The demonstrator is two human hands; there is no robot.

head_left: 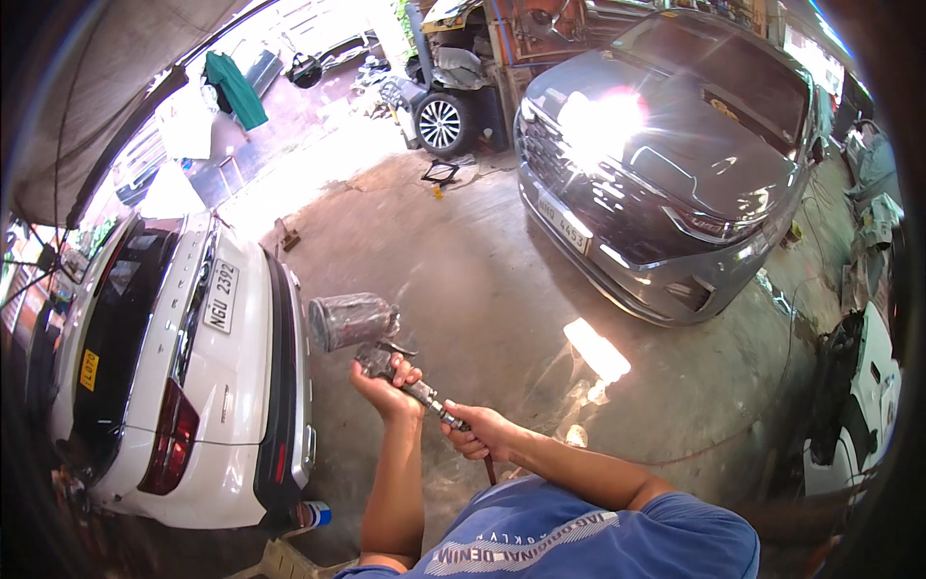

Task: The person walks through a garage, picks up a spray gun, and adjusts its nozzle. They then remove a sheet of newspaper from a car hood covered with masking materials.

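A paint spray gun (374, 359) with a grimy, paint-stained metal cup (349, 321) is in front of me, the cup tipped toward the left. My left hand (391, 388) is closed round the gun's body and handle, just below the cup. At the lower end of the handle, my right hand (477, 432) is closed on the air hose fitting (449, 417). A dark red hose (490, 471) drops from beneath that hand toward my blue shirt. My left palm hides part of the gun.
On the left stands a white car (227, 386), its rear toward me. A dark grey car (666, 174) fills the far right. Loose body panels (868, 405) line the right edge. A blue-and-white can (314, 513) sits by the white car's bumper. A thin hose (704, 454) trails across the concrete floor.
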